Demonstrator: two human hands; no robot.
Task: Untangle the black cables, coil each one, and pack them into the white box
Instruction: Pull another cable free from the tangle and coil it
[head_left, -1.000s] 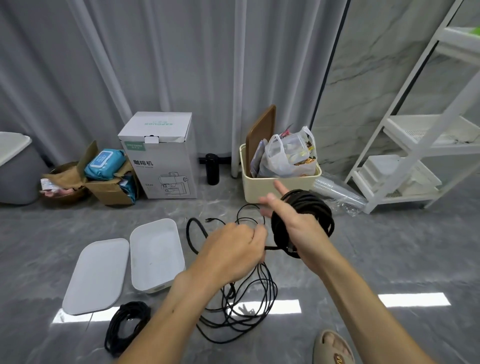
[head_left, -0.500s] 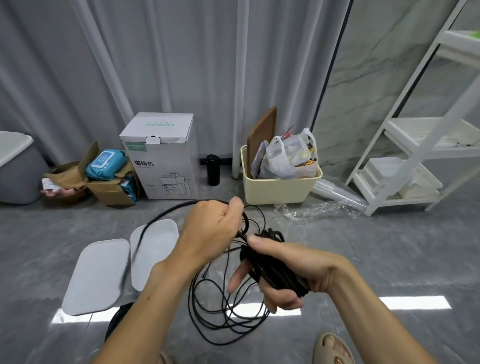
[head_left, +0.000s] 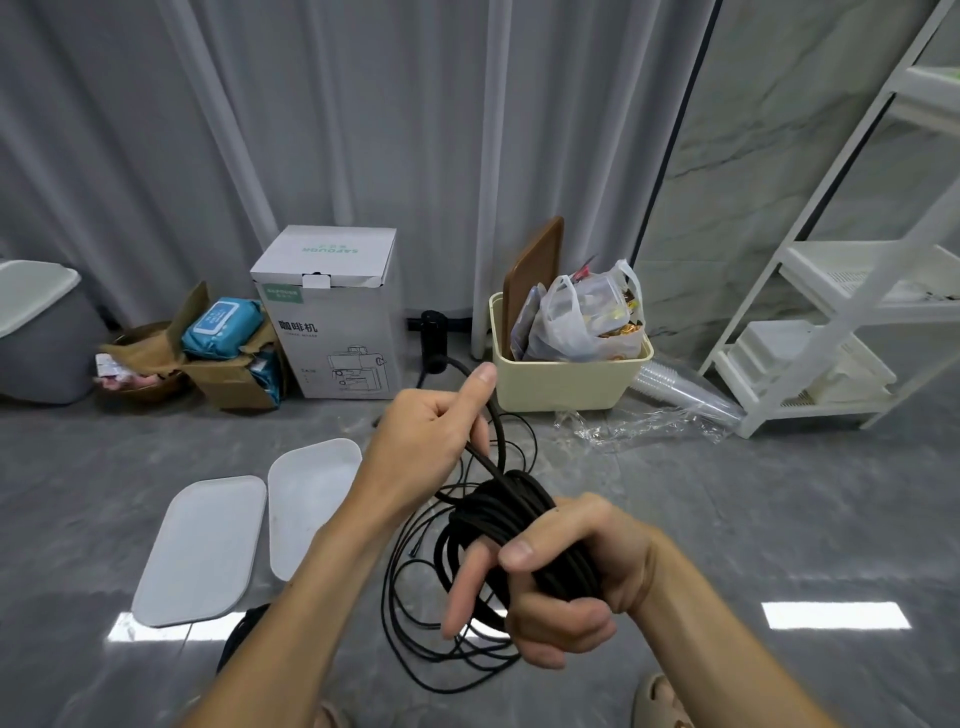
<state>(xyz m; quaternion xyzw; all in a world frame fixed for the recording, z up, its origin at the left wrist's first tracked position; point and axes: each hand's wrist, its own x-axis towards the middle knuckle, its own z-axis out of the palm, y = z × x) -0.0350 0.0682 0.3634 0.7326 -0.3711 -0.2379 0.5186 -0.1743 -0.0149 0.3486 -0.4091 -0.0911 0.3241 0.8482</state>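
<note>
My right hand (head_left: 561, 577) gripped a thick bundle of coiled black rubber cable (head_left: 511, 519), thumb clamped over the wraps, forefinger pointing loose. My left hand (head_left: 431, 441), at about eleven o'clock from it, pinched the cable's free run (head_left: 491, 415) and held it taut above the coil.

The risk, as I judged it, lay below — thin black wires (head_left: 415, 618) sprawled in loose loops on the grey floor (head_left: 753, 519), right under the coil. If the free run dragged through them, it could snag and pull a knot into the wrap; a slack thumb would let the turns spring apart.

The coil looked dense, matte and uneven. The open white plastic box (head_left: 306, 499) sat at nine o'clock from my hands, its flat white lid (head_left: 202, 551) just beside it, farther left.
</note>
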